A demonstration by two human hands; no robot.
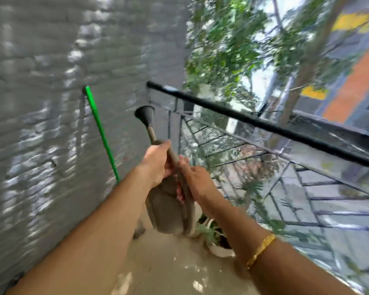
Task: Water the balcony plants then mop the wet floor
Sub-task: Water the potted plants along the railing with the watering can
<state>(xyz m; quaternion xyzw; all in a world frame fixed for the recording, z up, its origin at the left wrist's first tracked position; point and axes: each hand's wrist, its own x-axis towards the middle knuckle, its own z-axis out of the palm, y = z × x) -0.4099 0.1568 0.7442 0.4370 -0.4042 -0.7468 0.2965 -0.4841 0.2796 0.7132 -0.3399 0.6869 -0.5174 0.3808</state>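
**Can held in both hands, spout up and away; pots lie below and to the right**

L to R: grey brick wall (41, 103) w/ a green pole (101, 133) leaning on it, prob. the mop handle, head not visible. Then the left hand (158, 162), closed round the spout of the grey watering can (168, 209) just above the body. Can's long axis runs from body (low, near the person) up to the rose (145, 114), which points up and away toward the wall corner. Right hand (197, 182) is wrapped on the handle side, touching the can just beside the left; both clamped, neither free. Gold bracelet (261, 249) on right wrist. Potted plant (216, 239) sits on the floor (168, 269) below-right of the can, by the railing (264, 124). Judgement: spout must swing down and right to reach it; right hand is nearer. Frame blurred.
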